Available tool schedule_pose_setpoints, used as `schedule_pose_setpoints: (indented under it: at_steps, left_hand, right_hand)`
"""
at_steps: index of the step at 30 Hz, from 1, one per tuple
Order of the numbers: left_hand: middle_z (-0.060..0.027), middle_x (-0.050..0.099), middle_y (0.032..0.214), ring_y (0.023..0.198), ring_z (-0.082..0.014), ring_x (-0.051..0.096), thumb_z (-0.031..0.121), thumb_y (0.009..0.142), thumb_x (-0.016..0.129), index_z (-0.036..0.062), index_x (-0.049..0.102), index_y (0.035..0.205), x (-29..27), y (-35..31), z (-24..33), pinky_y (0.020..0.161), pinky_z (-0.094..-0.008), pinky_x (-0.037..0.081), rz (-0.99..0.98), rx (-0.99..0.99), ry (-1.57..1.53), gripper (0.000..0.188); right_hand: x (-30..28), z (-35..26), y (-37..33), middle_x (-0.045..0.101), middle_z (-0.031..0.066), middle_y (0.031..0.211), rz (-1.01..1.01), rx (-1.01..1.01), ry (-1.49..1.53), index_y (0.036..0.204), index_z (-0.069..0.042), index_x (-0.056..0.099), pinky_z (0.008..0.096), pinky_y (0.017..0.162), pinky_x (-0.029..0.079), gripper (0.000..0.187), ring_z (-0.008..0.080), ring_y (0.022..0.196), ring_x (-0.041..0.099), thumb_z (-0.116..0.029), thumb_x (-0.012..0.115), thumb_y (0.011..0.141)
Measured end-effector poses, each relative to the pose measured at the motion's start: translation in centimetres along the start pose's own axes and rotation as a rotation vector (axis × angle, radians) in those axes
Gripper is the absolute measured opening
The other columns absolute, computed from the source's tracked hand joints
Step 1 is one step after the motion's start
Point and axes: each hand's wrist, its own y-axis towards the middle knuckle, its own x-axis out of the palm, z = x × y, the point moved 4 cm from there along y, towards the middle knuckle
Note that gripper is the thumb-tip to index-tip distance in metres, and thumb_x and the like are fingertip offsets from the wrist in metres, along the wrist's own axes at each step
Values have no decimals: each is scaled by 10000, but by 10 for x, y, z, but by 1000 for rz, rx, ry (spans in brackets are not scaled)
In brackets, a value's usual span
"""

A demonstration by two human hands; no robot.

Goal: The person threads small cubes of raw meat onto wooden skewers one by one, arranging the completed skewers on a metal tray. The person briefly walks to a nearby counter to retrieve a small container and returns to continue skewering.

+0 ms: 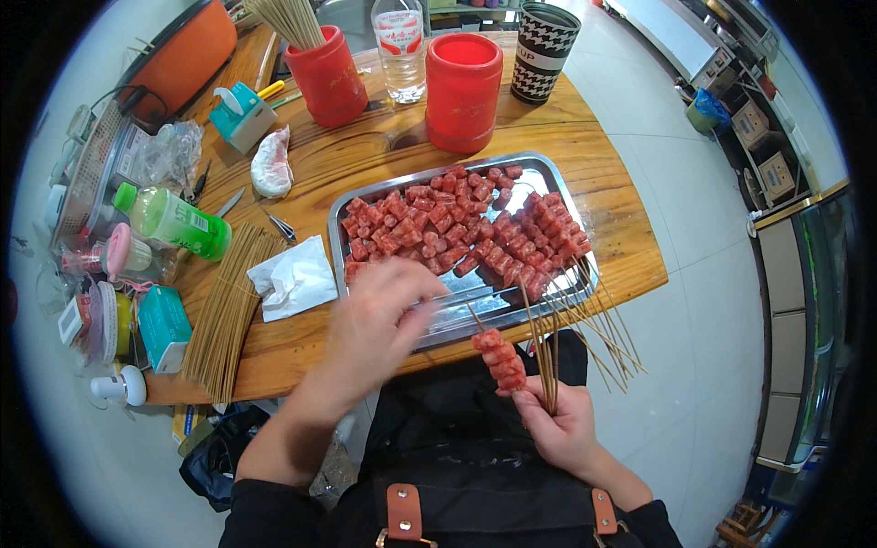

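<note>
My right hand [559,427] is closed around several bare bamboo skewers [548,361], in front of the tray's near edge. The same hand grips a meat skewer [501,359] threaded with several red pieces, its bare tip pointing up. Over the near left part of the metal tray [548,169] is my left hand [379,315], smeared by motion, so whether its fingers hold anything cannot be told. Loose red meat cubes [411,219] cover the tray's left and middle. Finished meat skewers [539,242] lie along its right side, their sticks jutting over the near right edge.
Left of the tray lie a white tissue [294,279], a pile of bare skewers [233,310] and a green-capped bottle [174,221]. Behind it stand red containers [463,96], a clear water bottle [399,55] and a patterned cup [543,55]. The wooden table [630,237] ends at right.
</note>
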Motion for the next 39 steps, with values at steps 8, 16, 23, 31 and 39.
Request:
schedule_pose_setpoints:
  at_steps: [8,16,23,31,39]
  left_hand:
    - [-74,566,888,877,-235,561,45,734,684,58,637,889,-16,22,-11,751,-323,477,68,157,562,162]
    - [-94,653,968,832,-149,651,109,916,587,14,574,1035,19,-4,-14,743,-265,550,-86,-593,-1307,153]
    - [-102,659,985,862,-148,647,99,902,606,2,609,983,20,-8,-10,799,-262,530,-230,-600,-1304,126]
    - [-54,639,1000,902,-107,595,76,884,611,-2,621,1012,31,-12,0,843,-251,474,-249,-569,-1202,150]
    - [-59,603,1126,985,-96,575,95,887,616,2,535,1218,15,-10,-3,847,-242,460,-116,-524,-1214,353]
  right_hand:
    - [3,2,-2,495,-46,569,11,-60,59,972,21,655,185,464,315,143,9,499,401,-41,539,917]
    - [3,-3,0,582,56,631,-28,-47,-22,1008,-13,663,234,529,434,147,89,534,529,-86,592,901]
    - [3,-6,-2,573,83,636,-65,-48,-98,974,-2,646,249,532,451,123,146,536,561,-77,597,890]
    - [1,-18,1,574,85,639,-42,-47,-124,981,-12,629,249,529,452,124,157,529,565,-63,613,870]
    - [-28,-41,2,596,86,654,56,-110,-314,975,-17,624,248,507,446,161,156,514,572,-80,667,833]
